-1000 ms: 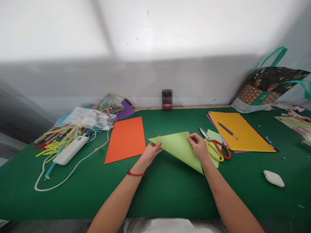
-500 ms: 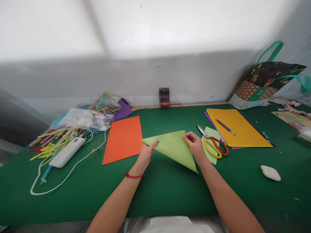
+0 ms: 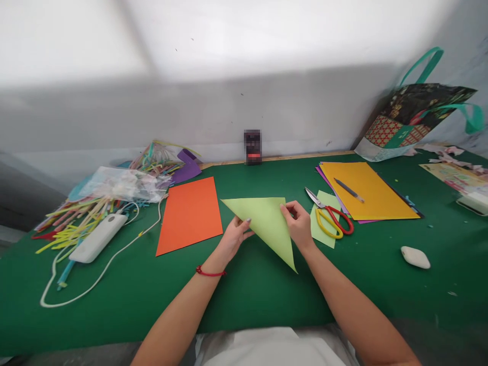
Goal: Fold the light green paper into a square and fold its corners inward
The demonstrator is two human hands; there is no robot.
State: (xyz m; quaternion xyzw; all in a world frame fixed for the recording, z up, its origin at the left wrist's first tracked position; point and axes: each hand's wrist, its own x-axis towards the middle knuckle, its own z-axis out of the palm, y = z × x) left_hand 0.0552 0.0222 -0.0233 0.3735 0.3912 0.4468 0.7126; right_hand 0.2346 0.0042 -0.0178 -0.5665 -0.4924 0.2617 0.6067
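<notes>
A light green sheet of paper (image 3: 267, 218), folded into a triangle, is held up above the table between both hands. My left hand (image 3: 233, 240) pinches its lower left edge, thumb on top and fingers beneath. At the upper right edge, my right hand (image 3: 299, 223) grips the paper between thumb and fingers. One pointed corner reaches out to the left and another hangs down below the right hand. Scissors (image 3: 330, 216) with one yellow and one red handle lie just right of my right hand, on top of a light green paper piece (image 3: 322, 236).
An orange sheet (image 3: 190, 216) lies left of my hands. Yellow sheets (image 3: 377, 198) with a pen (image 3: 348, 189) are stacked at right. A white power bank (image 3: 99, 238) with cable, colourful strips, a white case (image 3: 415, 257) and a bag (image 3: 404, 119) also occupy the green table (image 3: 263, 310).
The paper has turned slightly, its left corner rising and its lower corner shifting left. My left hand has slid along the lower edge towards the right. The whole view has shifted a little.
</notes>
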